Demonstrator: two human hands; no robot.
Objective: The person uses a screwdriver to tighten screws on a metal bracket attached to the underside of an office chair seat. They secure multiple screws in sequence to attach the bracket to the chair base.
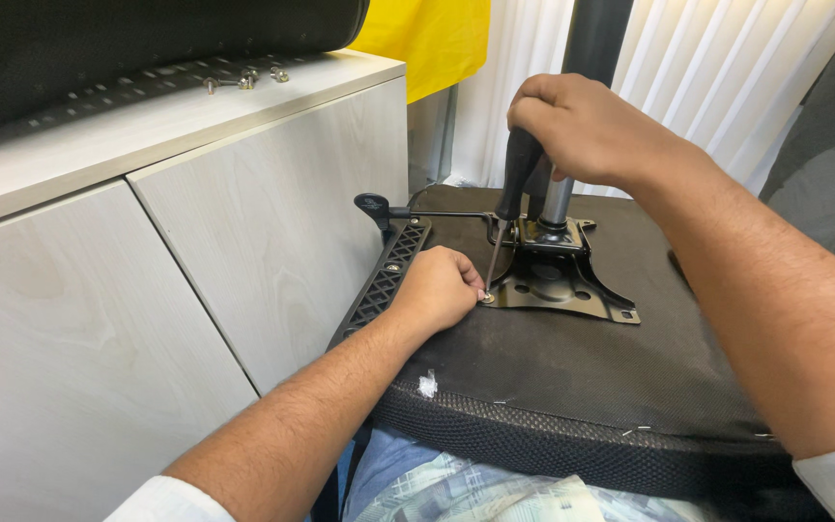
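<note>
From the head camera, the right hand [587, 130] is wrapping its fingers tight around the black handle of a screwdriver [512, 198], holding it nearly upright. Straight below that grip, the thin shaft is meeting a small screw [486, 299] at the near-left corner of the black metal plate [558, 285]. The left hand [442, 288] is pinching close at the tip, fingertips pressed together beside the screw, steadying it. The plate is sitting on the dark underside of a chair seat [572, 387], with a grey column [558, 198] rising just behind the handle. To do this well, I judge, the shaft wants keeping square to the screw, with downward pressure and the steadying fingers clear of the turning tip.
</note>
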